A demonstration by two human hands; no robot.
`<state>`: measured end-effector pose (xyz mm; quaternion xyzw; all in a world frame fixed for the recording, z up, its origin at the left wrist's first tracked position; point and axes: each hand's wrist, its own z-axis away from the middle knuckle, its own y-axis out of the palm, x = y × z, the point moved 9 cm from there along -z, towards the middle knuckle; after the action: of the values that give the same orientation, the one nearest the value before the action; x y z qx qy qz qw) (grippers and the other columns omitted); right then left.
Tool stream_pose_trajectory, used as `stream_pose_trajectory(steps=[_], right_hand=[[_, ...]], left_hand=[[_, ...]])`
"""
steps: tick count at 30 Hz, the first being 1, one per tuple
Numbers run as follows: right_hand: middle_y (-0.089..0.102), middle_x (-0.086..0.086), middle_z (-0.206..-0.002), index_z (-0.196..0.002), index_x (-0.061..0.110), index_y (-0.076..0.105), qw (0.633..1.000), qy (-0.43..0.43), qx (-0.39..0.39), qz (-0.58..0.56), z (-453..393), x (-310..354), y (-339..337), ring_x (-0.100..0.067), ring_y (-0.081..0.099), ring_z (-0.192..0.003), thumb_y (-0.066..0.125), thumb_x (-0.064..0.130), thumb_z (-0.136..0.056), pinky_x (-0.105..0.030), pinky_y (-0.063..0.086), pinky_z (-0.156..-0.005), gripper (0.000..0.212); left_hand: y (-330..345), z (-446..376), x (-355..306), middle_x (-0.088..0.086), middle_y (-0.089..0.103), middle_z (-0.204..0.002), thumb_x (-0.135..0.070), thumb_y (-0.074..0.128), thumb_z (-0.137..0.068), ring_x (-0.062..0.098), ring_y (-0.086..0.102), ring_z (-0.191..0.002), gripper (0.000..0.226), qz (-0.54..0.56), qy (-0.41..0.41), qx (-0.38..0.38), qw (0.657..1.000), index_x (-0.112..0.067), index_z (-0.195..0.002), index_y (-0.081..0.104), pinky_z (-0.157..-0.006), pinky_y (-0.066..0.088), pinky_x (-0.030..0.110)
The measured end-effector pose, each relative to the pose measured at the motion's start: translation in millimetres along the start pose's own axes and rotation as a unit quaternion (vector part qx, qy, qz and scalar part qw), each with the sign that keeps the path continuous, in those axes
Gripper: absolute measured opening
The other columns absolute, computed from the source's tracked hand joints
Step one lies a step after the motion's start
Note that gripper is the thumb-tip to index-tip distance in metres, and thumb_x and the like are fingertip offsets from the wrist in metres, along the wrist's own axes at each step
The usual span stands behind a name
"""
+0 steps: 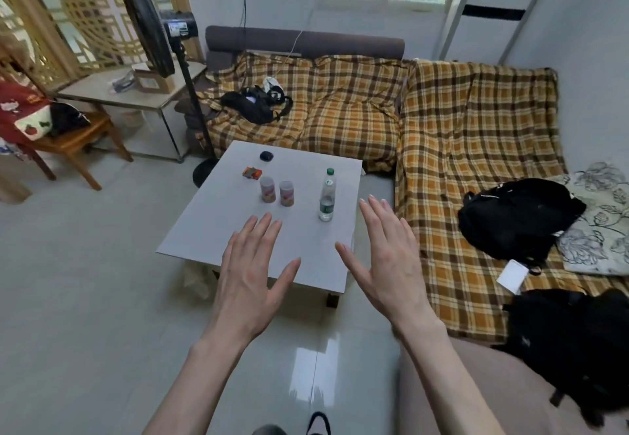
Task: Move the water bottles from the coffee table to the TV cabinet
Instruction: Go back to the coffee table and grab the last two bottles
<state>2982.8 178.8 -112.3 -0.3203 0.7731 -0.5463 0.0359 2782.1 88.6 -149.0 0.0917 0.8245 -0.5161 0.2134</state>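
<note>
A clear water bottle (327,196) with a green cap stands upright on the right side of the white coffee table (218,216). My left hand (252,274) hovers over the table's near edge, fingers spread, holding nothing. My right hand (384,257) is raised just right of the table's near corner, also spread and empty, below and to the right of the bottle. Neither hand touches the bottle. No TV cabinet is in view.
Two small cups (277,191), an orange packet (252,172) and a dark round case (266,155) sit on the table. A plaid-covered corner sofa (459,135) holds black bags (517,216). A standing fan (149,22), side table (112,92) and wooden chair (73,141) are at left.
</note>
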Motion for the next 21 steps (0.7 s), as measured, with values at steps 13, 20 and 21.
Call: stream_pose_trajectory(steps=[13,20,21], right_hand=[[0.034,-0.002,-0.165,-0.158,0.016,0.032,0.994,0.088,0.054,0.038,-139,12,101,-0.020,0.025,-0.155,0.047,0.058,-0.100,-0.047,0.023,-0.125,0.073],[0.031,0.000,-0.166,-0.159,0.019,0.029,0.984,0.152,0.057,0.070,-197,19,148,-0.019,0.022,-0.156,0.043,0.060,-0.101,-0.043,0.020,-0.127,0.073],[0.030,0.000,-0.166,-0.159,0.019,0.028,0.983,0.159,0.058,0.078,-202,18,153,-0.019,0.022,-0.156,0.042,0.061,-0.101,-0.043,0.020,-0.127,0.073]], left_hand=[[48,-160,98,-0.006,0.029,-0.169,-0.060,0.039,-0.102,0.011,0.015,-0.159,0.069,0.034,0.061,0.077,0.995,-0.025,-0.161,0.030,-0.129,0.022,0.045],[69,-242,148,-0.006,0.029,-0.169,-0.059,0.040,-0.104,0.010,0.015,-0.159,0.066,0.052,0.112,0.106,0.987,-0.027,-0.160,0.029,-0.128,0.025,0.045],[73,-251,152,-0.006,0.029,-0.169,-0.059,0.040,-0.104,0.011,0.016,-0.159,0.067,0.058,0.113,0.113,0.985,-0.027,-0.161,0.029,-0.128,0.026,0.045]])
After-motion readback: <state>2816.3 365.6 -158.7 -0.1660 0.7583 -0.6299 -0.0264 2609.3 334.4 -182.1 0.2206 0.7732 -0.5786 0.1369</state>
